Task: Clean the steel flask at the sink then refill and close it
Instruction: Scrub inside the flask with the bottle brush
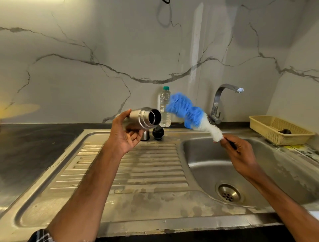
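A clear plastic water bottle [165,108] with a green cap is seen upright against the marble-patterned wall [86,69], at about 12 o'clock from the ribbed draining board [131,165]. A yellow plastic basket [269,131] is placed at the counter's 3 o'clock edge, tilted slightly, with a small dark object [285,131] lying inside; what it is cannot be told. Dark countertop [29,146] is seen at 9 o'clock. A black cord [166,1] hangs at the wall's top, at 12 o'clock.

Left hand [126,136] raised, fingers curled; right hand [239,152] pinching, grip closed.
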`<state>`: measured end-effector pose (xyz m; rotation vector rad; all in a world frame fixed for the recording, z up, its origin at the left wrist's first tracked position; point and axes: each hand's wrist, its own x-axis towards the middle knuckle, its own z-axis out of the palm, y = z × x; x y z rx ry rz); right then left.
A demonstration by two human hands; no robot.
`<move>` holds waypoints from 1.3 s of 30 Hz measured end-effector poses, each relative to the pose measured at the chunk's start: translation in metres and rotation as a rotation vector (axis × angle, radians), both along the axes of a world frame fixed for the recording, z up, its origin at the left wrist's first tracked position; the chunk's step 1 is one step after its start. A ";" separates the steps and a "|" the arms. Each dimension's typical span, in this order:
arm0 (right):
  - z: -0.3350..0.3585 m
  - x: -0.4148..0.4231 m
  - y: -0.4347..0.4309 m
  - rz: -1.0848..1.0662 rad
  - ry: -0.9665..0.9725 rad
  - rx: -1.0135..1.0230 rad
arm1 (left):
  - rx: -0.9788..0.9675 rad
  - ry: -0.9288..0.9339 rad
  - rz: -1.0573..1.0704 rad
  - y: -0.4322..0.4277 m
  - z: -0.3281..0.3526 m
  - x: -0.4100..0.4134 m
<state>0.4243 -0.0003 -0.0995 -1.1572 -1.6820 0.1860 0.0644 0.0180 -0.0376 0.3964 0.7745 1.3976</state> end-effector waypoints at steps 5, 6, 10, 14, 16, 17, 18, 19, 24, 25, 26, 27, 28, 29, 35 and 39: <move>-0.002 -0.002 0.003 0.030 0.122 -0.146 | 0.213 0.289 0.175 -0.005 0.008 0.011; 0.000 -0.005 0.000 0.052 0.157 -0.159 | 0.250 0.367 0.215 -0.009 0.014 0.016; 0.012 -0.015 -0.010 0.229 0.375 -0.288 | 0.568 0.900 0.377 -0.019 0.034 0.034; 0.014 -0.017 -0.013 0.296 0.435 -0.410 | 0.774 1.479 0.457 -0.021 0.026 0.042; 0.015 -0.018 -0.016 0.311 0.469 -0.432 | 0.774 1.723 0.451 -0.018 0.016 0.043; 0.016 -0.019 -0.017 0.314 0.477 -0.433 | 0.757 1.807 0.433 -0.017 0.013 0.044; 0.017 -0.020 -0.018 0.320 0.475 -0.433 | 0.734 1.861 0.413 -0.017 0.010 0.044; 0.017 -0.021 -0.018 0.330 0.462 -0.435 | 0.712 1.888 0.399 -0.015 0.007 0.043; 0.008 -0.030 -0.019 0.380 0.299 -0.399 | 0.613 1.880 0.422 -0.010 -0.001 0.035; 0.005 -0.030 -0.019 0.370 0.256 -0.376 | 0.603 1.876 0.437 -0.008 -0.002 0.033; 0.003 -0.030 -0.019 0.356 0.217 -0.360 | 0.593 1.875 0.451 -0.007 -0.002 0.033; 0.001 -0.030 -0.018 0.339 0.188 -0.351 | 0.587 1.880 0.462 -0.007 -0.002 0.032; 0.000 -0.032 -0.018 0.320 0.162 -0.347 | 0.583 1.890 0.470 -0.006 -0.002 0.031; 0.000 -0.033 -0.018 0.299 0.134 -0.340 | 0.579 1.902 0.477 -0.006 -0.002 0.030; -0.003 -0.040 -0.020 0.208 0.005 -0.194 | 0.563 1.924 0.495 -0.006 -0.004 0.029; -0.006 -0.041 -0.021 0.176 -0.037 -0.134 | 0.536 1.952 0.489 -0.005 -0.007 0.029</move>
